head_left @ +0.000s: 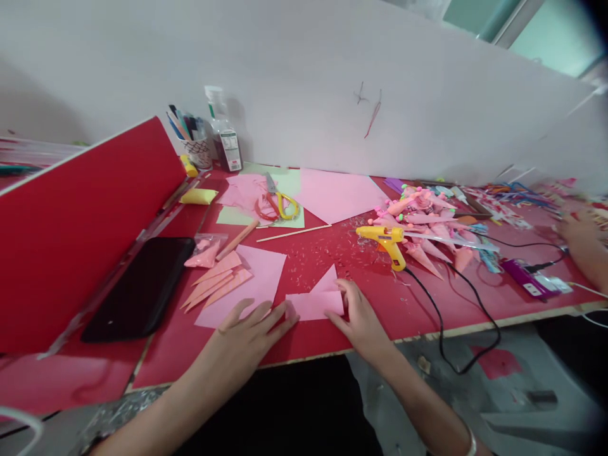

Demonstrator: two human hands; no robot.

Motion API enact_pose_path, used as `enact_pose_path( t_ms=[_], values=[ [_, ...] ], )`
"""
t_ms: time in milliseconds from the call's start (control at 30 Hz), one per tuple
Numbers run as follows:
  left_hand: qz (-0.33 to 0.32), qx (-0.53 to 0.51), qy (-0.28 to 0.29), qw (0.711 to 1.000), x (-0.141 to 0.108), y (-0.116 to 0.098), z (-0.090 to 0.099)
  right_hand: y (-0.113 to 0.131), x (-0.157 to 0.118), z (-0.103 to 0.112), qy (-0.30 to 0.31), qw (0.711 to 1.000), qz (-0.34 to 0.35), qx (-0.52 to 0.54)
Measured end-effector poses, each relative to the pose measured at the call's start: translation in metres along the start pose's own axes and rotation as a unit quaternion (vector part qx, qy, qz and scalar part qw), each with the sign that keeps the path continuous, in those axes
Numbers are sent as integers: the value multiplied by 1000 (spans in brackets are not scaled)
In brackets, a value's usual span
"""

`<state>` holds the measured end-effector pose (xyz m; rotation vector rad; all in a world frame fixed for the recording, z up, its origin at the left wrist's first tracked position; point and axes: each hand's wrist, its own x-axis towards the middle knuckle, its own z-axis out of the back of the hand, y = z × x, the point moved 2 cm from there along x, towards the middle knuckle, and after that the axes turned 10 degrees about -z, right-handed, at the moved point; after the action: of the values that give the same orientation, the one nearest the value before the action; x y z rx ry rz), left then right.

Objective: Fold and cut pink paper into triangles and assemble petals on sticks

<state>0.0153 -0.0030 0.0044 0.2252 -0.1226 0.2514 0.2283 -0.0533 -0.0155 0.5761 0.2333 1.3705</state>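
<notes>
A folded pink paper [313,306] lies at the table's front edge, with a triangular flap standing out behind it. My left hand [254,329] lies low with its fingers stretched out, the fingertips touching the paper's left end. At the right end, my right hand [356,313] has the paper's edge between thumb and fingers. Left of it, a larger pink sheet [263,272] lies partly under several folded pink paper strips [216,282]. A small plastic bag with pink pieces [205,252] and a pink rolled stick [237,239] are beside the strips.
A yellow glue gun [387,240] with its cord lies right, before a heap of pink paper cones [427,218]. Scissors [280,206] rest on paper at the back. A black phone [140,288], bottle [227,142] and pen cup [197,152] stand left. Another person's hand [582,234] is far right.
</notes>
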Motion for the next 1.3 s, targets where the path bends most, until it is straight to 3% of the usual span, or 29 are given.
enact_pose_path(
  t_ms=[133, 233, 300, 433, 967, 1133, 1300],
  values=[
    [20, -5, 15, 1000, -7, 3, 0, 8, -7, 3, -35, 989, 89, -113],
    [19, 4, 15, 1000, -6, 3, 0, 17, -12, 4, 19, 967, 182, -176],
    [12, 8, 6, 1000, -6, 3, 1, 20, -15, 6, 58, 961, 204, -177],
    [1, 4, 4, 1000, -6, 4, 4, 15, -16, 13, 90, 971, 169, -142],
    [2, -89, 79, 993, -6, 11, 2, -31, -27, 44, 55, 992, 73, -88],
    [16, -97, 107, 989, -1, 10, 7, -18, -11, 41, 32, 998, 41, -28],
    [19, -98, 94, 991, -1, 7, 8, 11, 6, 25, 127, 986, 90, -56]
  ],
)
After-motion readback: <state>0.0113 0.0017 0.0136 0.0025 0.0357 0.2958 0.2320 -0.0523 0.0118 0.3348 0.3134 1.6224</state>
